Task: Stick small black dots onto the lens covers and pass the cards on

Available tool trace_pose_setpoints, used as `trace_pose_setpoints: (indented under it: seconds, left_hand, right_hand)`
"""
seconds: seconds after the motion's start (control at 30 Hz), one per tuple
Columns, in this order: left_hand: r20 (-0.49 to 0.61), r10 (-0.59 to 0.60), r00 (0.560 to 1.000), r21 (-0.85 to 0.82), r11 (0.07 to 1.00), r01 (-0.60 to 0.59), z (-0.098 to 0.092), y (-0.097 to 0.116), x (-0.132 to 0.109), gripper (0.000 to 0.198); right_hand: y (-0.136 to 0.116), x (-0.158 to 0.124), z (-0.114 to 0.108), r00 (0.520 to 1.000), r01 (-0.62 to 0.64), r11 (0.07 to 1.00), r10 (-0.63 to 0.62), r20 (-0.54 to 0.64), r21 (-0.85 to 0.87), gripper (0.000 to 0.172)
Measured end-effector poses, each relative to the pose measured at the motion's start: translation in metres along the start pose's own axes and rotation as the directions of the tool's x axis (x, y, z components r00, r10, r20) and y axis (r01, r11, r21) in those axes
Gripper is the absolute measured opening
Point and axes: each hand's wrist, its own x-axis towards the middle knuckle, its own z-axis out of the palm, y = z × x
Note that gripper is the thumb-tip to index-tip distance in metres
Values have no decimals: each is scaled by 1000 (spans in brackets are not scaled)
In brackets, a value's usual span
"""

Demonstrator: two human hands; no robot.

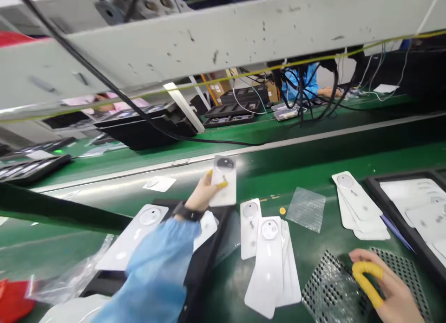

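Observation:
My left hand [203,191], with yellow finger covers on thumb and finger, grips a white phone [223,186] with a dark round camera area, upright above the bench. Below it is a black tray [223,225] bearing white phone-shaped sheets. My right hand [390,286] is low at the right, over a perforated black mat [406,262]. Its yellow-covered finger is bent and the tips come together by a clear plastic bag [334,286]; whether they pinch anything cannot be seen. Between the hands lies a fanned pile of white phone-shaped sheets [269,267] with round camera rings.
More white sheets [358,202] lie near a black tray [374,186] at the right. A bubble-wrap pouch [306,208] and small yellow disc [282,210] rest on the green bench. Black cables [209,141] hang before a pale beam [223,40]. A co-worker's blue sleeve [308,81] shows beyond.

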Motion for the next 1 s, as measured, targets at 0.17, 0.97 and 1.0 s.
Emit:
trace_pose_setpoints:
  seconds: [0.17, 0.97, 1.0]
  left_hand:
    - [310, -70, 948, -152, 981, 122, 51, 0, -166, 66]
    - [263, 235, 936, -80, 972, -222, 100, 17, -298, 31]
    - [247, 291, 924, -60, 957, -285, 100, 17, -298, 31]
  right_hand:
    - [-86, 31, 8, 988, 149, 984, -146, -44, 95, 14]
    - [-112, 19, 12, 1000, -10, 912, 18, -16, 411, 11]
    - [-112, 20, 12, 998, -66, 854, 57, 33, 516, 19]
